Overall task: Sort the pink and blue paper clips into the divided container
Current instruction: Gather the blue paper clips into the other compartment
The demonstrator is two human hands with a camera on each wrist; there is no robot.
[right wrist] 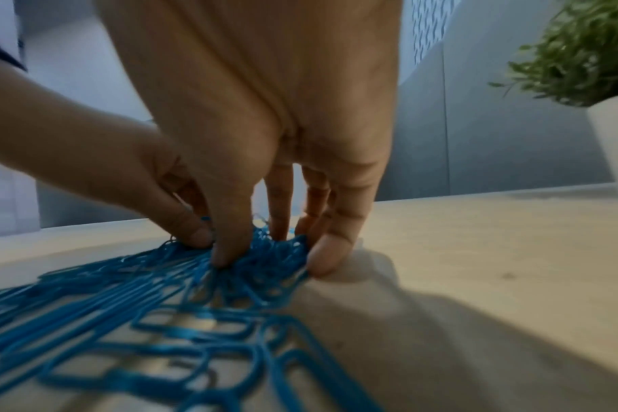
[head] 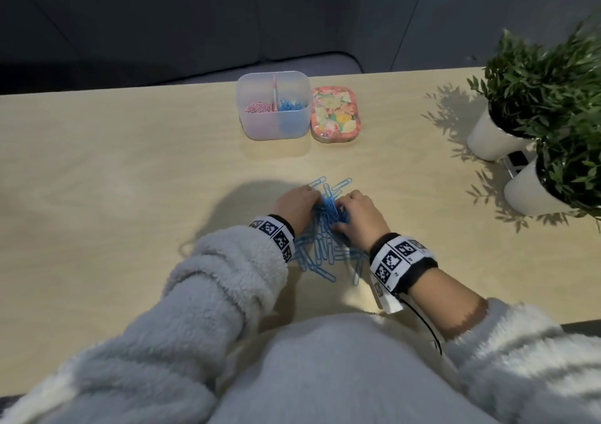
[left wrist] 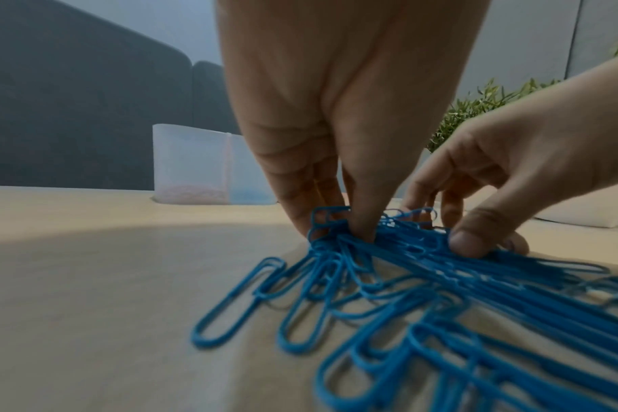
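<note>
Fingers (left wrist: 362,223) of the left hand (head: 294,207) and right hand (head: 361,217) pinch into the blue paper clips (head: 320,244) heaped on the surface (head: 130,179), well apart from the divided container (head: 273,130).

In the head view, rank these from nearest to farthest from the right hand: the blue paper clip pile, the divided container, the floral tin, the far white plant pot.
1. Blue paper clip pile: under the right hand, gripped.
2. Floral tin and divided container: ahead, side by side, too close to call.
3. Far white plant pot: far right, behind the nearer pot.
</note>
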